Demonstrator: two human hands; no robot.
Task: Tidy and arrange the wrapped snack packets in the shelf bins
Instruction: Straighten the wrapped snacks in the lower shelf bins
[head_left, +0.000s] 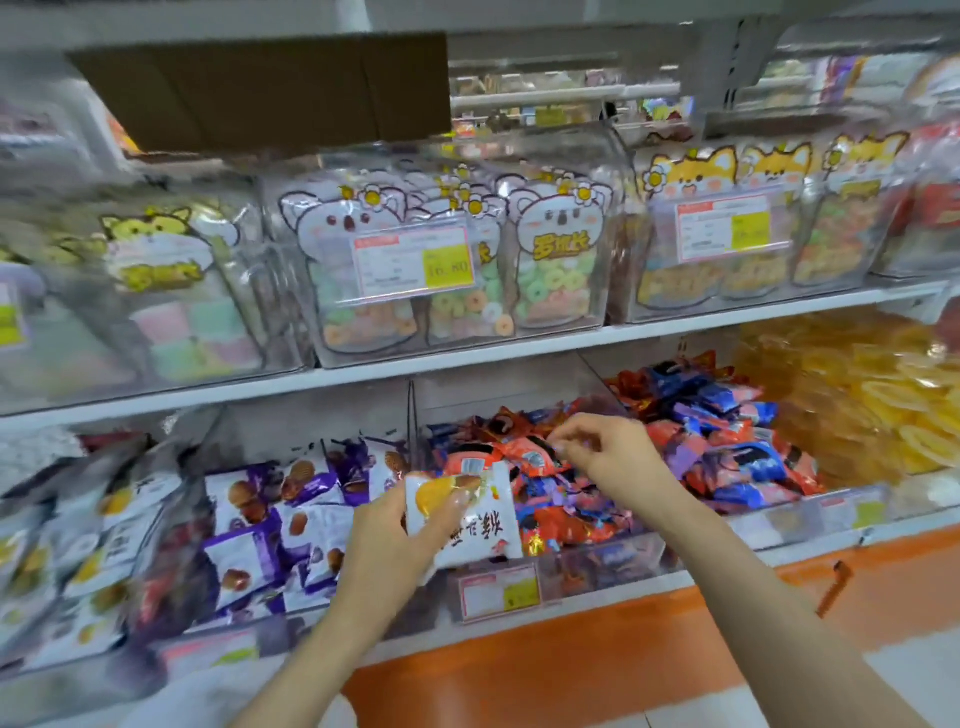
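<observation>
My left hand (400, 525) grips a white snack packet (478, 525) with a yellow-orange picture and dark lettering, in front of the lower shelf. Behind it a clear bin (613, 558) holds a heap of small red, orange and blue wrapped packets (530, 514). My right hand (602, 452) hovers over that heap with its fingers curled and pinched together at the tips; whether it holds a wrapper is unclear. To the left, purple and white packets (291, 525) stand in rows.
The upper shelf (467, 358) carries clear bins of animal-shaped candy bags (556, 265) with price tags. A second heap of red and blue packets (727, 436) and yellow sweets (852, 395) lie to the right. A cardboard box (270, 93) sits above. An orange shelf base (571, 649) runs below.
</observation>
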